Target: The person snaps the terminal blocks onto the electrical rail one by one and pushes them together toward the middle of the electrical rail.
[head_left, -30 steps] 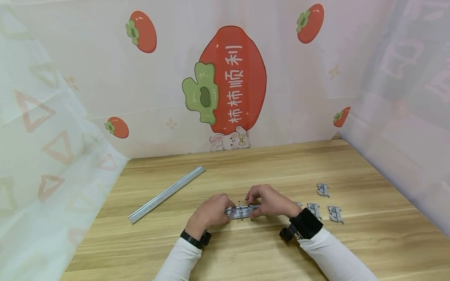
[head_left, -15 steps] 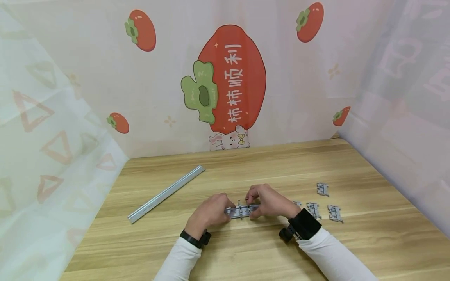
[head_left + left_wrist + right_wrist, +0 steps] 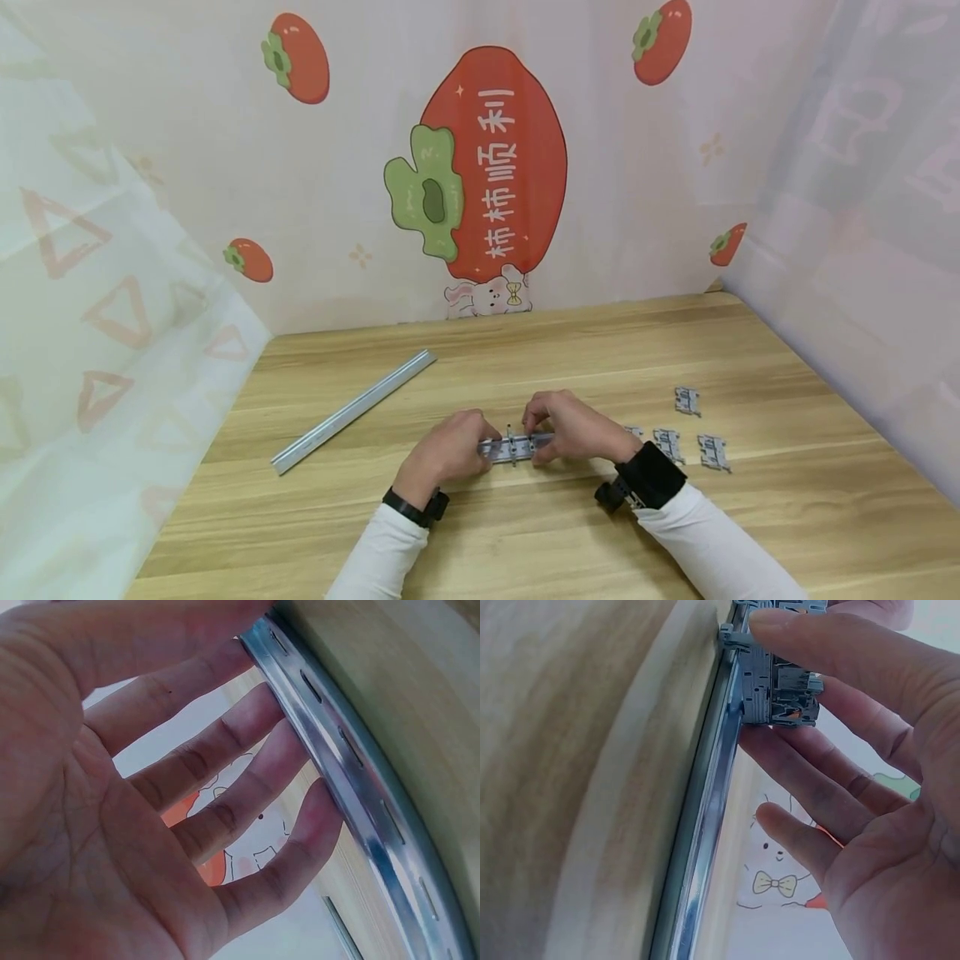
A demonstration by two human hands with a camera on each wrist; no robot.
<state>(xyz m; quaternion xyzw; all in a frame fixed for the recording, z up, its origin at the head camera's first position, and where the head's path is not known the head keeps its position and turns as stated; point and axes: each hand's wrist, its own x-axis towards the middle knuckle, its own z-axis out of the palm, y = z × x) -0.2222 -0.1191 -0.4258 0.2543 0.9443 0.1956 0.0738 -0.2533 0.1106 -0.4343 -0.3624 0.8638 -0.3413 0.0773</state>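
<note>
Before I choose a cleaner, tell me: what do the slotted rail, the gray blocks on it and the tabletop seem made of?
Slotted rail: metal, perhaps steel or aluminum; smooth and shiny, with bright streaked reflections.
Gray blocks: probably plastic, fairly matte, judging by the fine molded-looking ribs.
Tabletop: wood or a wood-look laminate, smooth-looking; the visible grain leaves it open.

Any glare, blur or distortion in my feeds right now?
Head view: soft shadows on the tabletop; left wrist view: the held rail appears bowed, likely lens distortion, with bright glints; right wrist view: glare streaks the held rail, terminal blocks fairly clear, tabletop grain blurred.
</note>
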